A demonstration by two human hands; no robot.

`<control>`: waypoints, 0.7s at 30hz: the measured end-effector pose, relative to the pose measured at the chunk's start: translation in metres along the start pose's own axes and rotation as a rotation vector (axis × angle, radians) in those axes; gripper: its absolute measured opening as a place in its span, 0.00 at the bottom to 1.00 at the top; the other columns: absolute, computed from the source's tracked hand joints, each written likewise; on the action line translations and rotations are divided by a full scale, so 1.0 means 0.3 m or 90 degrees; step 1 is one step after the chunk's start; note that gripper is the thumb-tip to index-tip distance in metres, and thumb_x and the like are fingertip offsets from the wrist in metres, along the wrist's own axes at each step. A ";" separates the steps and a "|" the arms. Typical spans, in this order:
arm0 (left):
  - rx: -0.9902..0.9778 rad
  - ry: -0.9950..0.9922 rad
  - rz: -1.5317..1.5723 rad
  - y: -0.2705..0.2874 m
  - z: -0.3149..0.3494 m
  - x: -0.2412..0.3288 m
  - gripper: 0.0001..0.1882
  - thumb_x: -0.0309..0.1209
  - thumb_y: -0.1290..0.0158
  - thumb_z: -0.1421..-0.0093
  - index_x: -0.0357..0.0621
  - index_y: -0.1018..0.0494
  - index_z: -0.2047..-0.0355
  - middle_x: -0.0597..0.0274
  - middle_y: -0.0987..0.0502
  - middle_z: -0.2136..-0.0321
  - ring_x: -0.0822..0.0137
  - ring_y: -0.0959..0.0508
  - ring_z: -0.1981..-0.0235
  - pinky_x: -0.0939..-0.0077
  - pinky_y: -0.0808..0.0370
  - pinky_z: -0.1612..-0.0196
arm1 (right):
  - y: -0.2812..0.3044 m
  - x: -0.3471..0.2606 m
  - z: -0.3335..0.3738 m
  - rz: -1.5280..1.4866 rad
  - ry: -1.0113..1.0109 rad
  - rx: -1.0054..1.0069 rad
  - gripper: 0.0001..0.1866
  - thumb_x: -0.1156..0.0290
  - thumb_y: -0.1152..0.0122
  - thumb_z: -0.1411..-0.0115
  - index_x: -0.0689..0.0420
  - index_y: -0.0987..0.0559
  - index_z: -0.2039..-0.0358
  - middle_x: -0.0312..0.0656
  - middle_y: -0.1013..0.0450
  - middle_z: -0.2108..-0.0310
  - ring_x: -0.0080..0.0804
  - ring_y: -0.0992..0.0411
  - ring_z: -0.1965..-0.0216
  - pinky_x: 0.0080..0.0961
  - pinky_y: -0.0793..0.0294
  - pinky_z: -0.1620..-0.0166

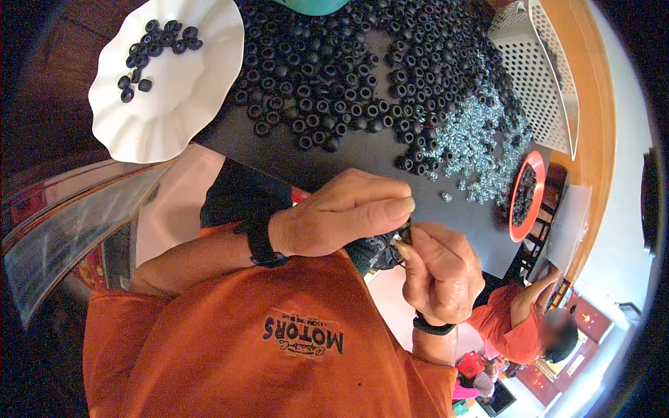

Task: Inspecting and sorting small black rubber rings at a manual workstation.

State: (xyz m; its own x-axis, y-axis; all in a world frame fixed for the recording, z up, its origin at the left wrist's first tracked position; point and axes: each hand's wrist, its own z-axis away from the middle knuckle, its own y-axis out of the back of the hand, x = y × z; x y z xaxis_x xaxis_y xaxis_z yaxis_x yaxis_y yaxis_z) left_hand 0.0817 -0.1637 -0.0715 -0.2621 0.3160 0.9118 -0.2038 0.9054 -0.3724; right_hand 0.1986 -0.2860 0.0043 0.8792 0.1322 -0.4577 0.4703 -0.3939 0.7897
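My left hand (341, 214) and my right hand (444, 270) meet in front of my chest, both with closed fingers. Between their fingertips is a small black part (405, 233), mostly covered by the thumbs and too small to make out fully. Beyond my hands, many black ring-shaped caps (306, 124) lie loose across the dark tabletop (261, 157). To their right is a heap of small silvery metal coils (477, 143), which look like springs, mixed with some caps along its edges.
A white wavy-edged plate (202, 83) with several black pieces stands at the left. At the right is a red dish (516, 226) of small black parts, near a white perforated basket (540, 90). A teal container (313, 5) shows at the far edge. Another person (509, 320) is at the right.
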 end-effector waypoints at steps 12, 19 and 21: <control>-0.015 0.008 0.010 -0.003 0.002 -0.002 0.21 0.43 0.62 0.35 0.37 0.33 0.74 0.58 0.33 0.78 0.63 0.31 0.74 0.71 0.36 0.69 | 0.027 0.002 -0.028 -0.036 0.010 -0.041 0.11 0.74 0.31 0.52 0.62 0.25 0.71 0.47 0.25 0.76 0.34 0.27 0.79 0.24 0.30 0.77; -0.024 -0.040 -0.010 0.006 0.008 -0.019 0.20 0.42 0.63 0.34 0.37 0.33 0.72 0.56 0.33 0.75 0.59 0.30 0.73 0.69 0.35 0.67 | 0.025 -0.025 -0.031 -0.041 -0.018 -0.046 0.10 0.76 0.31 0.52 0.63 0.25 0.72 0.48 0.26 0.78 0.33 0.28 0.80 0.23 0.32 0.78; -0.030 -0.053 -0.005 0.004 0.007 -0.028 0.20 0.42 0.63 0.34 0.37 0.33 0.72 0.56 0.32 0.75 0.58 0.30 0.73 0.68 0.35 0.67 | 0.027 -0.023 -0.022 -0.053 -0.035 -0.048 0.11 0.76 0.31 0.53 0.63 0.25 0.72 0.48 0.26 0.78 0.32 0.29 0.80 0.22 0.32 0.78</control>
State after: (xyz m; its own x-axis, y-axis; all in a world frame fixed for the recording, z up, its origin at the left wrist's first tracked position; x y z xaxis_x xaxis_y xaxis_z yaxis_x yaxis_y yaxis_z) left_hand 0.0817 -0.1659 -0.0801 -0.3391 0.2857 0.8963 -0.1619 0.9208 -0.3548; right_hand 0.1969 -0.2842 0.0165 0.8321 0.1106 -0.5434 0.5480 -0.3145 0.7751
